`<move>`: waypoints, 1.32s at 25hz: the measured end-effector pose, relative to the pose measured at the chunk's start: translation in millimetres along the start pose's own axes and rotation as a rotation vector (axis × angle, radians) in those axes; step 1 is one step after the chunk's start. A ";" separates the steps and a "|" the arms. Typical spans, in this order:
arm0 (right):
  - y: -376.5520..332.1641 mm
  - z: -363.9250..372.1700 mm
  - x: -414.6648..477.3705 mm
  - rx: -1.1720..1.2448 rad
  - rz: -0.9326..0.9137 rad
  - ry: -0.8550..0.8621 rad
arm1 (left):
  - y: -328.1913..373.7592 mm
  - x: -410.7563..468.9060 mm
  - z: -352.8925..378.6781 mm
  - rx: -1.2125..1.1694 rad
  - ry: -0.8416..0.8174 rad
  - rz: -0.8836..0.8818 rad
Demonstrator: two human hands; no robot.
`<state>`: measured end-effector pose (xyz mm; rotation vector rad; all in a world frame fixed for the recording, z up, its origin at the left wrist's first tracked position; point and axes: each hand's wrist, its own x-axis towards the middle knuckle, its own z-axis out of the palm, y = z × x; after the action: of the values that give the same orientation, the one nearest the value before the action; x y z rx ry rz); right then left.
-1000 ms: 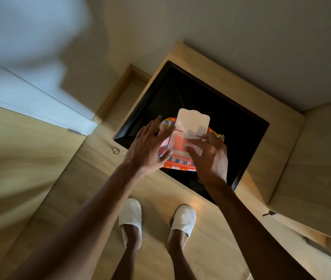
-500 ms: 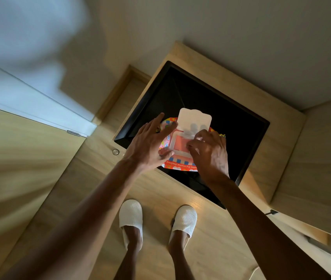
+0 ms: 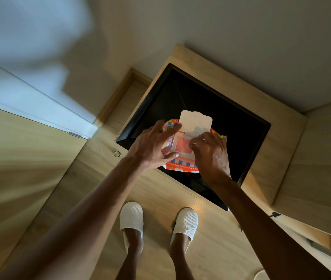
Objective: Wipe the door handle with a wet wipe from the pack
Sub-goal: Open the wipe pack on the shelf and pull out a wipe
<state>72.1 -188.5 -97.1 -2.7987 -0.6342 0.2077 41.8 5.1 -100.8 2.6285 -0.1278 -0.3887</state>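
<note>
- Pack of wipes (image 3: 180,168): bright red-and-orange, lying on the black worktop (image 3: 241,138) near its front edge, directly ahead of me and between both hands. Its long axis runs left to right.
- Lid (image 3: 196,122): white flap, hinged at the far side and standing open; the opening (image 3: 182,143) beneath shows pink. I see no wipe pulled out yet.
- Left hand (image 3: 150,147): curled against the pack's left end, thumb on the front side, bracing it.
- Right hand (image 3: 211,156): nearer the opening, fingertips bunched at its right edge as if pinching; whether they grip a wipe I cannot tell.
- I judge the pull should go up and toward me.
- Room: open black surface behind and right of the pack; wooden frame (image 3: 282,162) around it.
- Door handle: not in view.
- Floor: white slippers (image 3: 131,217) below.
</note>
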 end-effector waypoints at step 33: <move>-47.1 -239.5 14.5 0.972 0.033 -0.149 | 112.7 -55.9 -159.8 -0.635 0.122 -0.237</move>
<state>112.9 -194.6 143.9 -1.8624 -0.3629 0.5590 33.0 -14.5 101.4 2.0299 0.3034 -0.2856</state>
